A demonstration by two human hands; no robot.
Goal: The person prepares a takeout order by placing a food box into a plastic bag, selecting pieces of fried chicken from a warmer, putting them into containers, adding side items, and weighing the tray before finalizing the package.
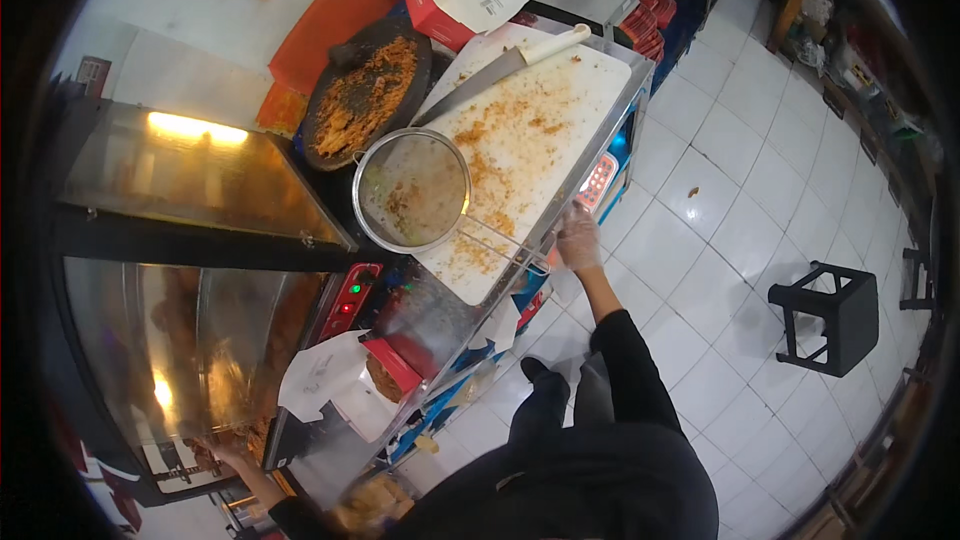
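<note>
My right hand, in a clear plastic glove, is at the front edge of the counter. It is close to the handle end of a round metal strainer, and whether its fingers grip anything is unclear. The strainer lies partly over a white cutting board strewn with orange crumbs. At the lower left, my left hand reaches into the bottom of a lit glass warming cabinet, beside browned food; its fingers are partly hidden. An opened red-and-white box with a browned piece of food stands nearby.
A knife with a white handle lies across the board. Behind it are a stone mortar with orange paste and another opened box. A calculator-like keypad sits below the counter edge. A black stool stands on the tiled floor.
</note>
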